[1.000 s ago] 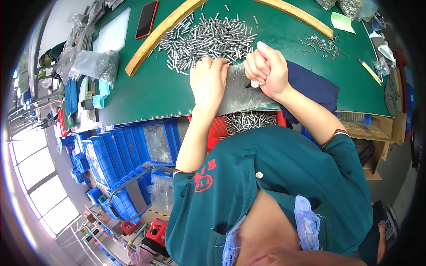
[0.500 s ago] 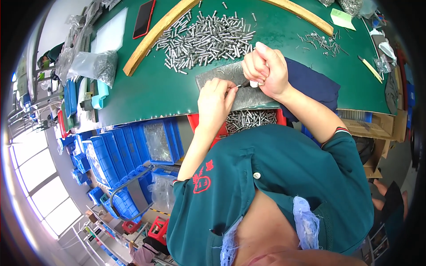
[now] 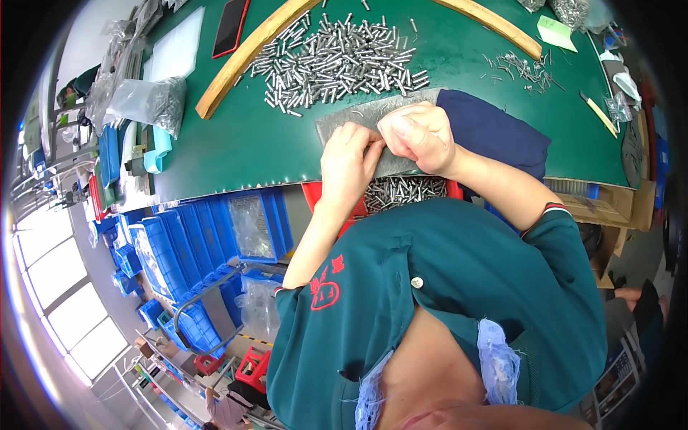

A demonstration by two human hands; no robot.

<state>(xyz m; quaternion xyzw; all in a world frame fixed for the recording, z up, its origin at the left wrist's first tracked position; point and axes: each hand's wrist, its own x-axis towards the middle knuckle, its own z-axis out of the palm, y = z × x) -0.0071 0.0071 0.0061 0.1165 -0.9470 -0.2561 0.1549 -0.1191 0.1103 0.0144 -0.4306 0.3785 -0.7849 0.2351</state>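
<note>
My left hand [image 3: 347,159] rests at the grey work mat [image 3: 337,123], thumb and fingertips pinched together. A small metal pin showed in that pinch a moment before; the fingers now cover it. Right against those fingertips, my right hand [image 3: 419,136] is closed in a fist, and what it grips is hidden. Beyond the mat lies a large pile of small metal pins [image 3: 333,61]. Under the table edge, in front of my body, a red tray [image 3: 312,192] holds many more of these metal pieces [image 3: 405,192].
Wooden strips [image 3: 244,68] border the pile. A dark blue cloth [image 3: 491,132] lies right of the mat. Farther right are thin metal bits [image 3: 527,70] and a knife-like tool [image 3: 599,115]. A phone [image 3: 231,29] and plastic bags [image 3: 154,100] sit left; blue crates [image 3: 190,247] stand below.
My right fist has come down and left until it meets the left fingertips, covering the pin and the whitish item seen under the fist. The left hand has stayed in place.
</note>
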